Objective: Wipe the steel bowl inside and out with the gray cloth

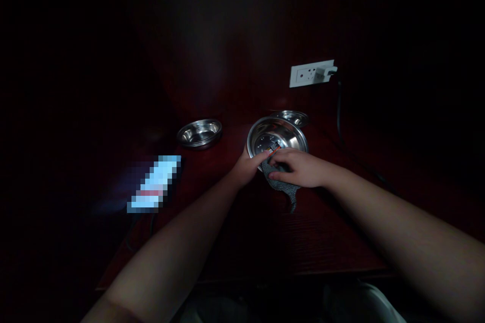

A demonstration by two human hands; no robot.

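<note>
A shiny steel bowl [293,137] is tilted with its open side toward me. My left hand [247,165] grips it at the left rim, thumb over the edge and the other fingers hidden behind. A grey textured cloth [282,182] hangs over the bowl's near rim and down toward the table. My right hand [303,167] is closed on this cloth with bent fingers at the lower right of the bowl. Inside, by my left thumb, shows a small orange and black patch [274,150], too small to make out.
On the dark red table [242,247], a steel dish [200,133] stands to the left and another [295,118] behind the bowl. A lit, blurred-out screen [155,184] lies at left. A wall socket [311,73] holds a plug with a cable [339,111]. The surroundings are very dark.
</note>
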